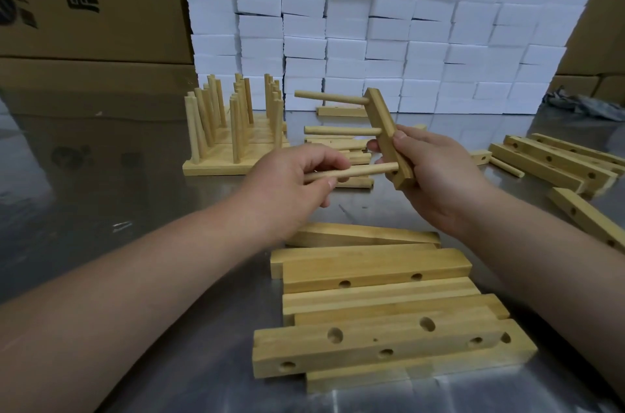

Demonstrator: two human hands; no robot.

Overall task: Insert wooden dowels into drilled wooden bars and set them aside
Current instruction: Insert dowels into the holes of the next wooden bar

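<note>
Left hand: the left hand [294, 176] pinches a round pale wooden dowel [365, 170] between thumb and curled fingers, holding it nearly level above the table.
Right hand: the right hand [436, 176] clamps a short pale wooden bar [387, 138] between thumb and fingers; the bar is tilted, its top end leaning away to the left.
Hands together: they are apart, joined only through dowel and bar.
Meeting point: the dowel's right end meets the bar's face at the lowest hole; how deep it sits cannot be told.
Bar in hand: two more dowels already stand out of it to the left, an upper dowel [331, 97] and a middle dowel [341, 130].
Foreground: a pile of drilled wooden bars [378, 311] lies flat just below the forearms, round holes showing in several faces.
Behind the hands: a low heap of loose bars and dowels [338, 145] rests on the table.
Back left: finished bars with upright dowels [233, 128] stand side by side in a block, pegs pointing up.
Right: a row of further drilled bars [554, 159] lies at an angle, a single loose dowel [506, 167] just beside them.
Surface: a shiny grey metal table [135, 176] bears everything.
Backdrop: a wall of stacked white foam blocks [406, 23] rises at the table's far edge, with brown cardboard cartons [84, 0] printed in black characters to its left.
</note>
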